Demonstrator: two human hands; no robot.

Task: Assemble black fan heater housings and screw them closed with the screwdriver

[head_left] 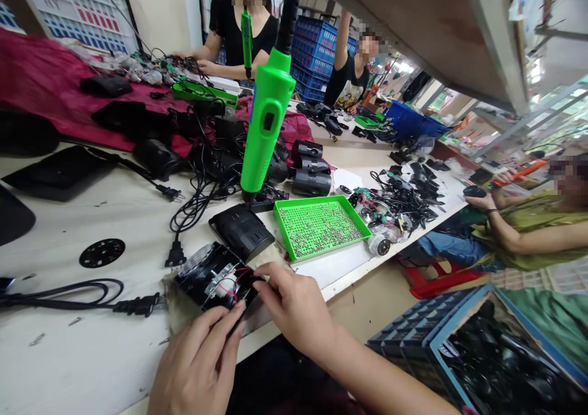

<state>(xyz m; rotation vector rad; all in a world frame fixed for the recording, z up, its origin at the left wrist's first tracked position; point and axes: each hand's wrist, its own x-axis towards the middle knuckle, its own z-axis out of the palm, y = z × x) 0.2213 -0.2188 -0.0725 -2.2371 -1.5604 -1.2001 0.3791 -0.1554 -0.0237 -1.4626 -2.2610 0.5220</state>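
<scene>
A black open device [215,280] with a small white part and red wires inside lies near the front edge of the white table [92,347]. My left hand [202,360] rests at its near side, fingers curled with the tips touching its edge. My right hand [294,304] pinches at the wires on its right side. A green electric screwdriver [266,121] hangs just above and behind. A green tray [316,225] of screws lies to the right, and a black cover [241,231] sits beside it.
Black power cords [68,295], a round black disc [101,252] and more black housings [307,170] lie around. Three other people work along the bench. A blue crate [482,354] of black parts stands on the floor at right. A shelf [427,29] hangs overhead.
</scene>
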